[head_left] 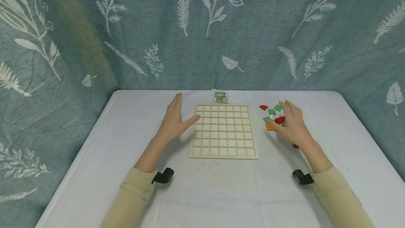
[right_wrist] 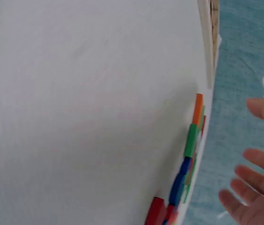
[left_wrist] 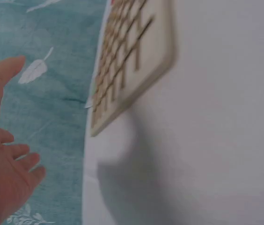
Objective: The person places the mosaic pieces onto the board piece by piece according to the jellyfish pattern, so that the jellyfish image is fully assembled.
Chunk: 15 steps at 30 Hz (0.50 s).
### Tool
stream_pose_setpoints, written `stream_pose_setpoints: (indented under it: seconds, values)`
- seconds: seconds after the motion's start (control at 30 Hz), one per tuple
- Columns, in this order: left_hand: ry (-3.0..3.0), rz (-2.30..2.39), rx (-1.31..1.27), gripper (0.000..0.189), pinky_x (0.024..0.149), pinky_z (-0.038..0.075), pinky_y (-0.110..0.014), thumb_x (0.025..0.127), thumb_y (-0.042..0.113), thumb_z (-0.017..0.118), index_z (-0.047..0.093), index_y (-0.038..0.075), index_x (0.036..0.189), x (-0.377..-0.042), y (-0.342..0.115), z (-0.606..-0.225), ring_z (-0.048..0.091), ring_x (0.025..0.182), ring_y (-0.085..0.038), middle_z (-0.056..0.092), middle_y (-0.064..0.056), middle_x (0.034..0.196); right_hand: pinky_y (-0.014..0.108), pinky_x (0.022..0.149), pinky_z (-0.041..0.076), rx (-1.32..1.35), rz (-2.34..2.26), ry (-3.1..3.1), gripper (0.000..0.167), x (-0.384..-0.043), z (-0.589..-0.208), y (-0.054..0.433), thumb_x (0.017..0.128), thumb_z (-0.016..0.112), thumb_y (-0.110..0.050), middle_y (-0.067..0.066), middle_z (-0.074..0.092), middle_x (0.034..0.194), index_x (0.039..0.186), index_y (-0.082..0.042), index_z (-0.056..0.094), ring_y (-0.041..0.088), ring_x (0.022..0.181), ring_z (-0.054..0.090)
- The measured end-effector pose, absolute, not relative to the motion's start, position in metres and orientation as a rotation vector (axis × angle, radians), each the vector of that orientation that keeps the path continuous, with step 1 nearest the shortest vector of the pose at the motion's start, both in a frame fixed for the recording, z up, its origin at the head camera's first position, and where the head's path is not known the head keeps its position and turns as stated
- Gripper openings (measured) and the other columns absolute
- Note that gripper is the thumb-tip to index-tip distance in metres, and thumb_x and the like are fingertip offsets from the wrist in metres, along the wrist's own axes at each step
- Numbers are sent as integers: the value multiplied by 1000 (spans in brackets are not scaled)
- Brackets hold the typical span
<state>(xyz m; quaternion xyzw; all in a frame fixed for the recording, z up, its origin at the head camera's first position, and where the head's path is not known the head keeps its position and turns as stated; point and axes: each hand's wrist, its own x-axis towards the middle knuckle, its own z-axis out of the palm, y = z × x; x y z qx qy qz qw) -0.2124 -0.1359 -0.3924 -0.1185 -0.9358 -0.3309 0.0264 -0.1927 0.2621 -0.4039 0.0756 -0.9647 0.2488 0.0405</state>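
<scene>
A pale wooden grid board [head_left: 223,157] with rows of square cells lies flat on the table. My left hand [head_left: 174,120] is raised by the board's left side, its fingers straight and the thumb stretched toward the nearest cells; nothing is in it. Over a cluster of coloured pieces right of the board hovers my right hand [head_left: 295,124], fingers spread and slightly bent. Around it lie a red fan-shaped piece [head_left: 263,107], a green square [head_left: 272,112] and an orange piece [head_left: 270,127]. Blue pieces [right_wrist: 178,187] show in the right wrist view. My right hand hides part of the cluster.
A small printed card [head_left: 219,96] with a green and red figure sits behind the board. White cloth covers the table [head_left: 221,192]. A teal leaf-patterned curtain [head_left: 196,59] stands along the back and both sides.
</scene>
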Motion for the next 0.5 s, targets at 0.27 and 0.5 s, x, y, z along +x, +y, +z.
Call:
stream_pose_setpoints:
  seconds: [0.27,0.5]
  values:
    - [-2965,-1358,-456,98,111,24,-60,91,44,66,6,4,157,-203,-135,-413,19,144,-41,15,-24,158,58,94,44,355,779,-3011,37,-205,-409,270,93,66,-15,27,57,126,123,6,62,44,117,51]
    - [-3095,-1381,-543,102,115,14,-57,89,43,69,3,2,156,-194,-135,-428,9,147,-39,9,-23,160,50,86,50,351,772,-3053,26,-213,-414,273,92,68,-12,19,66,108,114,3,68,35,99,60]
